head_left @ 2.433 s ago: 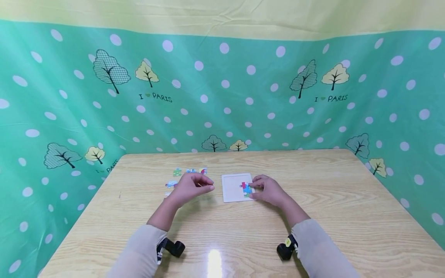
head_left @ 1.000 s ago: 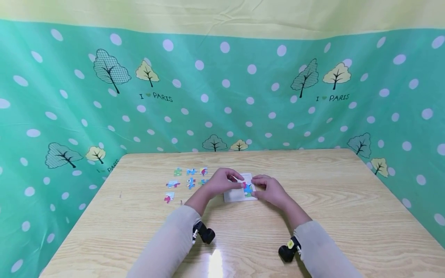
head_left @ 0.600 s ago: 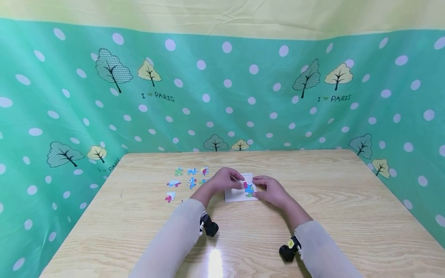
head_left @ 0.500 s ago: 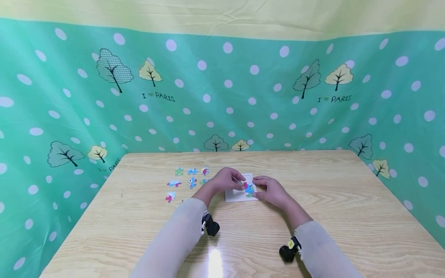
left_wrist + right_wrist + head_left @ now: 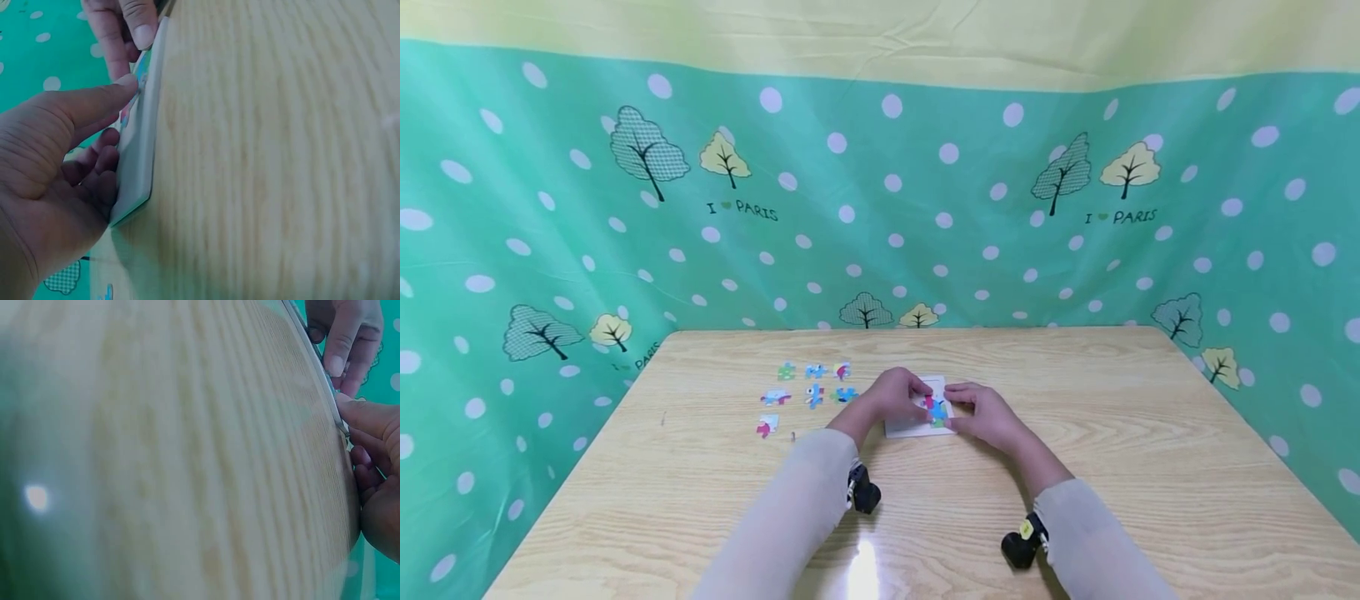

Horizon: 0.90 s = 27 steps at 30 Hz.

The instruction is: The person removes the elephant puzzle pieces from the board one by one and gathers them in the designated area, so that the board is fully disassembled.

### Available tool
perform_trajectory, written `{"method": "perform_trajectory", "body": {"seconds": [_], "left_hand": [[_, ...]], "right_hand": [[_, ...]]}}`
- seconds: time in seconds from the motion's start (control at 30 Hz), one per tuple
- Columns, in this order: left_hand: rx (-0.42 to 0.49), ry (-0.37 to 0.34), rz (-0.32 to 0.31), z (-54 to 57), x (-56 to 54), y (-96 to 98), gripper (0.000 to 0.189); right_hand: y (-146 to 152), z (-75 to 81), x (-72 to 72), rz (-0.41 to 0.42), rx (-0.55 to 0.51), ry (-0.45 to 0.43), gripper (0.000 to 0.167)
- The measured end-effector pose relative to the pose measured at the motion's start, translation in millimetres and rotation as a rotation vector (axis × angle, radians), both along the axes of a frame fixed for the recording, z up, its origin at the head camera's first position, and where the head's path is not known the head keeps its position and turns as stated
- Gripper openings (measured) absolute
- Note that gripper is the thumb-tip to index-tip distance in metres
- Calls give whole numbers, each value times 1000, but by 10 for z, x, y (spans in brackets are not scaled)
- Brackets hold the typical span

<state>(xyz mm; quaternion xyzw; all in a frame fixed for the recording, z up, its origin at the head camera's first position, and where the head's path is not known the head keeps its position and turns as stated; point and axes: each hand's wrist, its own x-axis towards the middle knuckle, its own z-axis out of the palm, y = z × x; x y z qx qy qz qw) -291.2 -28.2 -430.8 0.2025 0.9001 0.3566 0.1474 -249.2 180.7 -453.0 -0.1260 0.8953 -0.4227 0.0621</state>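
Observation:
A white square puzzle frame [image 5: 908,431] lies on the wooden table, with joined blue, red and green jigsaw pieces [image 5: 937,410] along its right side. My left hand [image 5: 891,395] reaches over the frame from the left. Its thumb and fingers pinch at a small jigsaw piece beside the red one, mostly hidden by the fingers. In the left wrist view, the left thumb [image 5: 103,103] is right at the pieces. My right hand [image 5: 988,414] grips the frame's right edge, thumb near the front corner and fingers farther back. The right wrist view shows the right thumb [image 5: 369,417] along that edge.
Several loose jigsaw pieces [image 5: 815,395] lie in rows on the table [image 5: 1075,433] left of the frame. One small piece [image 5: 793,436] sits nearer the left forearm. A green dotted cloth [image 5: 880,192] hangs behind the table's back edge.
My left hand has moved right, from beside the loose pieces to over the frame, then slightly farther in toward the joined pieces. The right hand has stayed at the frame's right edge.

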Motion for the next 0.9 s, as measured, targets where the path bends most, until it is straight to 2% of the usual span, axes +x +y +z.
{"method": "perform_trajectory", "body": {"seconds": [0.33, 0.6, 0.9], "left_hand": [[-42, 33, 13, -48, -2, 40, 39], [80, 31, 16, -61, 2, -1, 31], [131, 83, -4, -94, -35, -19, 18]], "right_hand": [[-2, 7, 9, -1, 4, 9, 49], [-1, -1, -2, 12, 4, 28, 50], [1, -10, -11, 10, 4, 25, 50]]}}
